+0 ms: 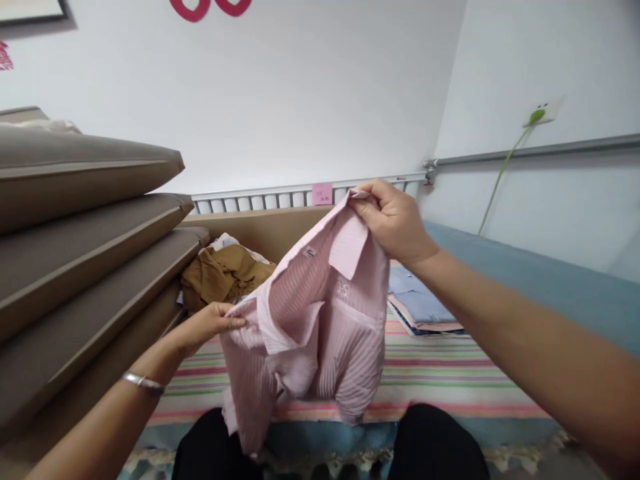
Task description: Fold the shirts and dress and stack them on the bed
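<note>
A striped cloth is being supported by a blue-covered surface. A stack of folded garments and, near the cushions, a heap of brown clothing are being carried.

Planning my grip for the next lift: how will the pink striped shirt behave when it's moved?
The pink striped shirt is probably floppy, since its body and sleeves hang in loose folds below both hands. It is likely light, as the thin-looking fabric seems pinched up by fingertips. The collar may hold its shape better; its point looks flat and crisp.
</note>
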Tool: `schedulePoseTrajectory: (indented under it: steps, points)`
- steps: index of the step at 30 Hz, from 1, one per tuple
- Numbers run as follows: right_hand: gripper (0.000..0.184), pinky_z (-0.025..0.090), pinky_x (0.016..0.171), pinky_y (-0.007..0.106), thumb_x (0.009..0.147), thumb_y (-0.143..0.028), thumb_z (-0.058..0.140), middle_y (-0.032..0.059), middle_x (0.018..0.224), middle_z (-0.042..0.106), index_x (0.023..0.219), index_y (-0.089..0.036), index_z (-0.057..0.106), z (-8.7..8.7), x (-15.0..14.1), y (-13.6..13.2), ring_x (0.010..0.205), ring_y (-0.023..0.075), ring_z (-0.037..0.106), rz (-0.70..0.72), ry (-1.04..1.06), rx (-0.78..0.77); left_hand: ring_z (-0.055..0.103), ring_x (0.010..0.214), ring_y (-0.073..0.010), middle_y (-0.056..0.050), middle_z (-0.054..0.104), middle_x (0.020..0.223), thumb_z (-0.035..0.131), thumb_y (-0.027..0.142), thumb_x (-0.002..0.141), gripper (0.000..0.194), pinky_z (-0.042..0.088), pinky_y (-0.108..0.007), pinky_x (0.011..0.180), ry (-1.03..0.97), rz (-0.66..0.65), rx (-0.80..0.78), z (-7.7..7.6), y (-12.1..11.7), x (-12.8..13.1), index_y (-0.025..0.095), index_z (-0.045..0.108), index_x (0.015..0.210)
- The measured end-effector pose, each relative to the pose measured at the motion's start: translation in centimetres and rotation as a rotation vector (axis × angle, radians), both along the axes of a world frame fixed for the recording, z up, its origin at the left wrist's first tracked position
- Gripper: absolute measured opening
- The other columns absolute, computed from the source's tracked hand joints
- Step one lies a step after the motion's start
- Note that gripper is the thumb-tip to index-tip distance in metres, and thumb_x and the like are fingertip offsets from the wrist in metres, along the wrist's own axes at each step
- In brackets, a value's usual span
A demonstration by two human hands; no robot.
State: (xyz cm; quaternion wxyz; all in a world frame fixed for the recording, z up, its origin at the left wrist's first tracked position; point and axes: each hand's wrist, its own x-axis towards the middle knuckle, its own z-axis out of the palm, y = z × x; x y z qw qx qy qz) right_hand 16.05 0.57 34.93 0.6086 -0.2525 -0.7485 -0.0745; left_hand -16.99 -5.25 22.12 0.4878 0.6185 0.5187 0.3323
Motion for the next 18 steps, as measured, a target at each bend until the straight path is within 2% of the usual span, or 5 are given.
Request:
schedulePoseTrajectory:
  steps: [5, 10, 14, 18]
  points:
    - [0.013, 0.040, 0.063, 0.028, 0.081, -0.031, 0.055, 0.0003, 0.071, 0.061, 0.079, -0.021, 0.063, 1.5, 2.5, -0.5, 0.066, 0.0150, 0.053, -0.120, -0.104, -0.036, 0.062, 0.070, -0.0187, -0.007, 0.071, 0.082, 0.074, 0.042, 0.063, 0.039, 0.046, -0.028, 0.065, -0.201, 0.168, 0.065, 2.8, -0.4, -0.4, 0.014, 0.069, 0.090]
    - [0.017, 0.038, 0.060, 0.026, 0.079, -0.034, 0.055, -0.0009, 0.066, 0.061, 0.076, -0.019, 0.064, 0.7, 3.3, -0.2, 0.062, 0.0138, 0.053, -0.195, -0.184, -0.111, 0.059, 0.064, -0.0150, -0.002, 0.069, 0.077, 0.074, 0.040, 0.063, 0.032, 0.044, -0.024, 0.059, -0.280, 0.211, 0.120, 4.0, -1.4, 1.6, 0.018, 0.067, 0.086]
    - [0.019, 0.038, 0.058, 0.026, 0.078, -0.036, 0.054, -0.0008, 0.067, 0.062, 0.076, -0.020, 0.064, -0.1, 3.3, -0.6, 0.062, 0.0145, 0.054, -0.209, -0.200, -0.163, 0.053, 0.056, -0.0123, 0.001, 0.064, 0.067, 0.075, 0.041, 0.059, 0.031, 0.038, -0.021, 0.052, -0.169, 0.183, 0.186, 4.4, -2.0, 2.7, 0.018, 0.065, 0.078]
    - [0.023, 0.039, 0.054, 0.028, 0.079, -0.043, 0.053, 0.0006, 0.067, 0.063, 0.074, -0.024, 0.064, 0.1, 4.5, -4.2, 0.062, 0.0171, 0.056, -0.187, -0.219, -0.281, 0.050, 0.055, -0.0139, -0.002, 0.061, 0.060, 0.072, 0.046, 0.059, 0.030, 0.034, -0.021, 0.049, 0.141, 0.132, 0.276, 5.6, -4.2, 1.9, 0.017, 0.067, 0.066]
